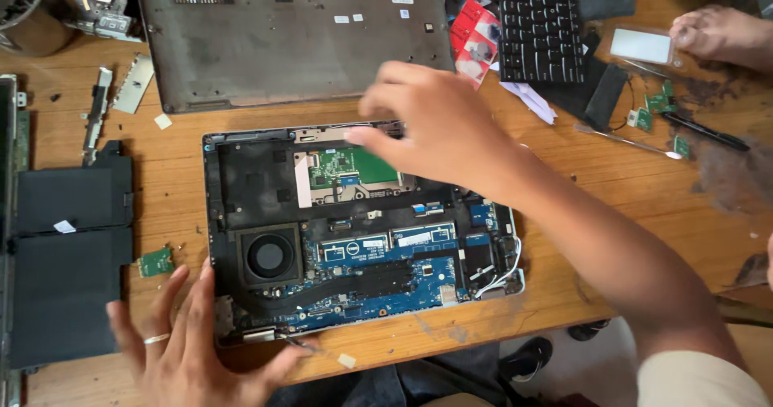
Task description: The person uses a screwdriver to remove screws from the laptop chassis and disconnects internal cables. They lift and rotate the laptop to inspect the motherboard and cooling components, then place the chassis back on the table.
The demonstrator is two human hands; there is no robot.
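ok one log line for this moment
left hand: open, at laptop corner | right hand: open, over touchpad board | battery: out, left

Around one opened laptop chassis (354, 230): one detached bottom cover (298, 37) behind, one battery pack (68, 254) left, one keyboard (541, 24) behind right, one cooling fan (270, 256) inside.

Landmark: opened laptop (362, 230), centre of table (612, 206).
- Behind it, just apart: bottom cover (298, 37).
- Right of the cover, behind the laptop's right end: keyboard (541, 24).
- Left of the laptop, near: battery (68, 254); small board (155, 262) between battery and laptop.
- Behind the battery: two brackets (121, 89).
- In the laptop, front left: fan (270, 256).
- Left hand (189, 342) at the laptop's front left corner, touching.
- Right hand (435, 125) over its rear middle.
- Far right rear: another person's hand (721, 35); tweezers (628, 140) right of the laptop.
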